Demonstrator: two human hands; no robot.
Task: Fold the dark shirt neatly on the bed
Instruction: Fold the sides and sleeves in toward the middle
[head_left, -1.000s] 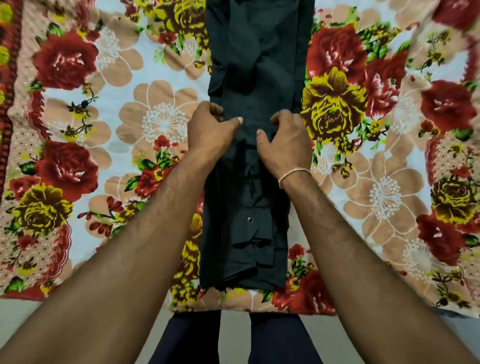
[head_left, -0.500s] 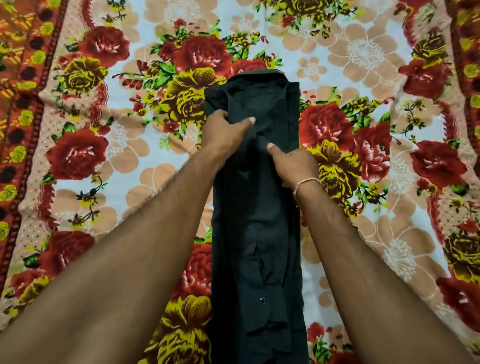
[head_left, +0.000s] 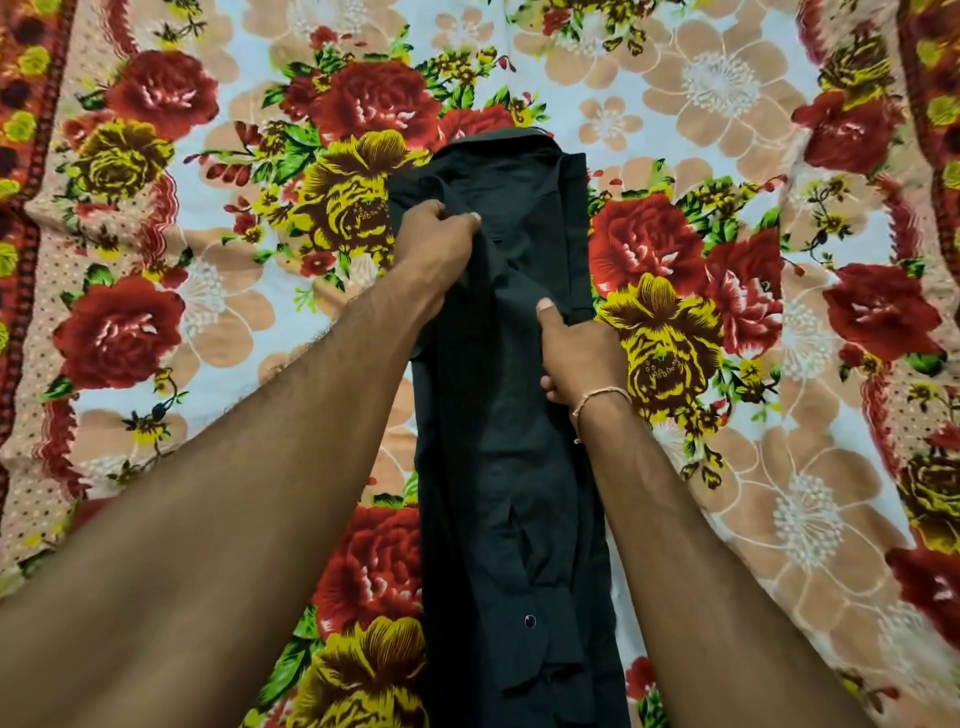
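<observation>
The dark shirt (head_left: 514, 467) lies on the bed as a long narrow strip, sides folded in, collar end far from me and a button showing near the bottom. My left hand (head_left: 436, 244) pinches the cloth near the collar end, thumb over a raised fold. My right hand (head_left: 576, 353) grips the shirt's right edge lower down, thumb on top, fingers tucked under the cloth and hidden. A thread bracelet circles my right wrist.
The bed is covered by a floral sheet (head_left: 727, 130) with red and yellow roses and peach flowers. The sheet spreads flat on both sides of the shirt. A dark red patterned border (head_left: 21, 156) runs along the far left.
Both hands have travelled up the shirt from its middle toward the collar end. The left hand now sits higher than the right, and the view has shifted forward over the bed.
</observation>
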